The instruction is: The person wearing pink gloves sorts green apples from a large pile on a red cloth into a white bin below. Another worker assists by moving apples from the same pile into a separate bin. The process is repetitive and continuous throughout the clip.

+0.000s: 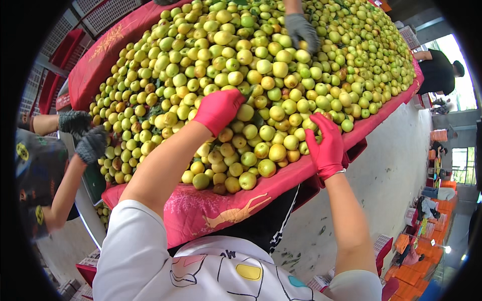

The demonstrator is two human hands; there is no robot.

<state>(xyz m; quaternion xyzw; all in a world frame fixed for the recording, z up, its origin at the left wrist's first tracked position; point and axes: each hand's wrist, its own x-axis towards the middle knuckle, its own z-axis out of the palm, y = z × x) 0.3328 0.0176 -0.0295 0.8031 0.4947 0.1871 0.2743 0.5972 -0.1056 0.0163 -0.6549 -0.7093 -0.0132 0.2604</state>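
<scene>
A large heap of small round yellow-green fruits (pixel 276 113), some with brown blemishes, fills the padded pink cloth-lined table before me. My left hand (pixel 220 109), in a pink glove, reaches into the heap with its fingers curled down. Dark green leaves (pixel 258 119) lie among the fruits beside it; whether its hidden fingertips grip anything is unclear. Near the right edge, my right hand (pixel 327 145), also pink-gloved, touches the fruits with thumb and fingers spread apart. The pink quilted cloth (pixel 226 210) hangs over the rim nearest my body.
At left, another person's grey-gloved hands (pixel 84 137) are at the heap's edge. A different grey-gloved hand (pixel 302 33) rests on the fruits at the far side. Red-and-white plastic crates (pixel 382 246) stand on the floor. Orange crates (pixel 410 269) and people are further right.
</scene>
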